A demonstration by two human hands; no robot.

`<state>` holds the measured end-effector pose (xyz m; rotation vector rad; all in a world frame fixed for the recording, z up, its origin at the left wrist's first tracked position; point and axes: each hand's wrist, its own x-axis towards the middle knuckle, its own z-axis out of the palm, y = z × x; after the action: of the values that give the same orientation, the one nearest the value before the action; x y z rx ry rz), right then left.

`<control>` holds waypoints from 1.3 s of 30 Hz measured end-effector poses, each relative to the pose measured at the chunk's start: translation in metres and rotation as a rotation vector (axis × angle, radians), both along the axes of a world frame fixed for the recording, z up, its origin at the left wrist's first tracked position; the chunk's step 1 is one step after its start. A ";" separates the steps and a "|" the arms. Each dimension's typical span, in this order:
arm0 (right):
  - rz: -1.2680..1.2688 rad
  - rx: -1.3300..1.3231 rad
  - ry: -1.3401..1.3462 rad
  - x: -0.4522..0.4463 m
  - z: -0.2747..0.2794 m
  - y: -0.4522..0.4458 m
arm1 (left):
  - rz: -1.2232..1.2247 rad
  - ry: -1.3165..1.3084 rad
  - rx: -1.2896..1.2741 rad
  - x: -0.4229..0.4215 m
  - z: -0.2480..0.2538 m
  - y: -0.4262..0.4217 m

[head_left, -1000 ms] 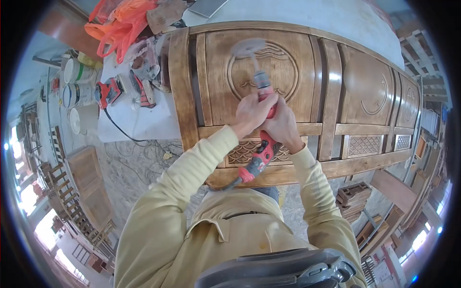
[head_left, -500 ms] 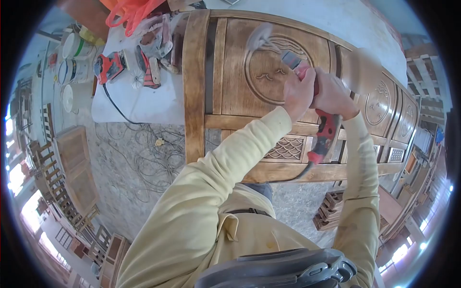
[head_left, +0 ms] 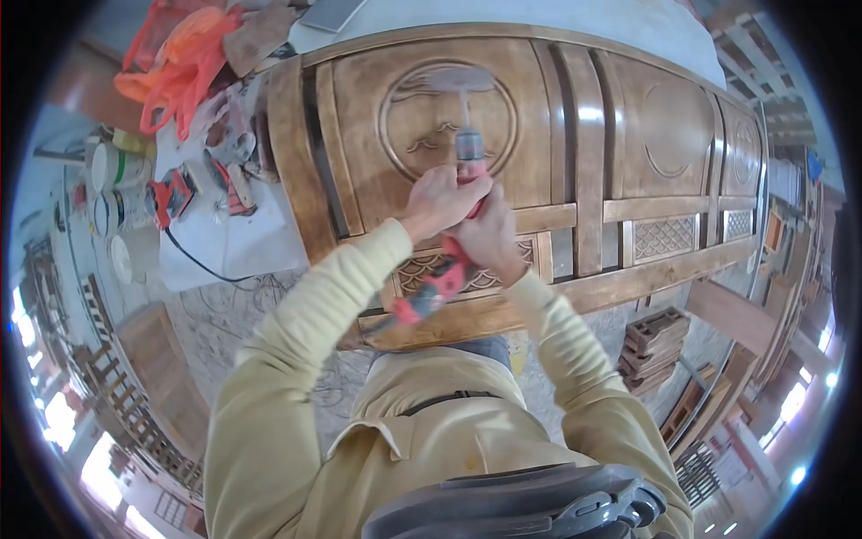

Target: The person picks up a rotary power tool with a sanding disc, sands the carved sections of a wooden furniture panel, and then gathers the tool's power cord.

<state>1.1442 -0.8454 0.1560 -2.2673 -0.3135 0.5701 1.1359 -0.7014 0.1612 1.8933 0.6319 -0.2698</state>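
Observation:
A red and grey power tool [head_left: 436,289] is held in both hands over a carved brown wooden panel [head_left: 350,112]. My left hand [head_left: 440,199] wraps round its neck near the grey collar. Just right of it and touching it, my right hand [head_left: 489,235] grips the red body. At the far end of a thin shaft, a blurred round head [head_left: 462,79] lies over the top of the carved circle. Whether that head touches the wood, I cannot tell. The tool's rear end and cord point down and left, over the fish-scale carving [head_left: 413,269].
Left of the panel, a white sheet [head_left: 269,229] bears a red sander [head_left: 169,198] with a black cord. Orange plastic bags [head_left: 184,67] lie above it, and buckets [head_left: 135,256] stand farther left. Stacked wood [head_left: 654,349] is on the floor at right.
Compared with half a second ago, the hands and tool appear farther left, back over the upper carved circle. The camera view has also shifted, and the tool's shaft now points nearly straight up.

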 end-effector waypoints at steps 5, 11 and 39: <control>-0.254 0.189 0.143 -0.056 -0.002 -0.024 | -0.418 0.120 0.116 -0.024 0.023 -0.023; -0.160 0.060 0.262 -0.080 0.030 -0.086 | -0.308 0.240 -0.074 -0.070 0.026 -0.080; -0.041 0.195 0.260 -0.073 0.002 0.004 | -0.348 0.080 0.211 -0.090 -0.013 0.021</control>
<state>1.0707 -0.8417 0.1576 -1.9816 -0.1837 0.7692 1.0456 -0.6799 0.1487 2.2030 0.3907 -0.5213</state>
